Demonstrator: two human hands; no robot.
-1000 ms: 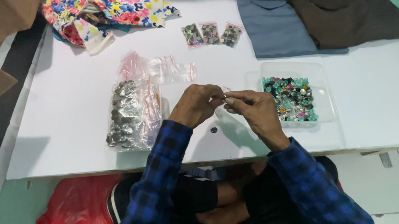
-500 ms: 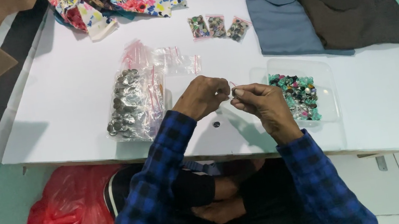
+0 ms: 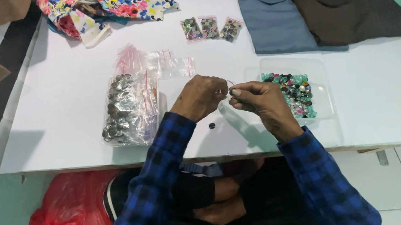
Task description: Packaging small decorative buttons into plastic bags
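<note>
Right now my left hand (image 3: 202,96) and right hand (image 3: 258,103) pinch a tiny zip bag (image 3: 229,84) together above the near table edge (image 3: 112,160), apparently mid-filling, beside the clear button tray (image 3: 324,104) on the right.

Bare white table (image 3: 68,111) lies open to the left of the big bag of silver buttons (image 3: 128,110), and again on the far right beyond the clear tray of coloured beads (image 3: 295,93). Between bag and tray, the left hand (image 3: 201,96) and right hand (image 3: 257,101) fill the gap (a lone dark button (image 3: 211,125) sits just below them). Farther back, empty zip bags (image 3: 161,63), three small filled packets (image 3: 209,27), floral cloth (image 3: 105,5) and folded trousers (image 3: 323,9) crowd the far edge.
</note>
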